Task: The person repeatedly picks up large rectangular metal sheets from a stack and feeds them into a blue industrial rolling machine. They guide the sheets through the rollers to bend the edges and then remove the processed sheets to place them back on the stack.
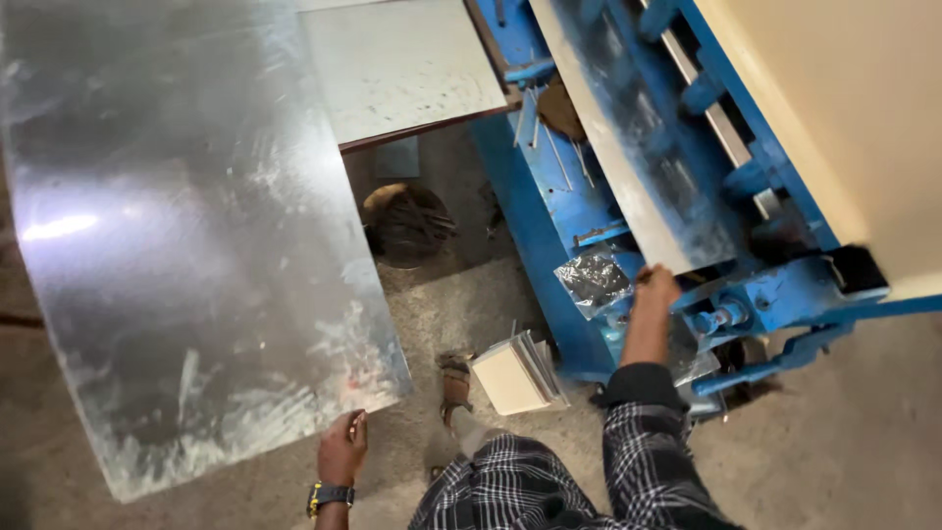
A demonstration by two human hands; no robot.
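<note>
A large shiny galvanised steel sheet [186,245] is held at its near corner by the left hand [342,450], fingers pinched on the edge; the sheet lies left of the blue metal bending machine [628,186], w/ its far end toward a grey flat panel [402,64]. The right hand [655,291] is clenched on a narrow grey metal strip [613,147] lying along the machine bed. The sheet is judged thin, springy, sharp-edged & slippery; it is prob. best gripped at edges, both corners.
</note>
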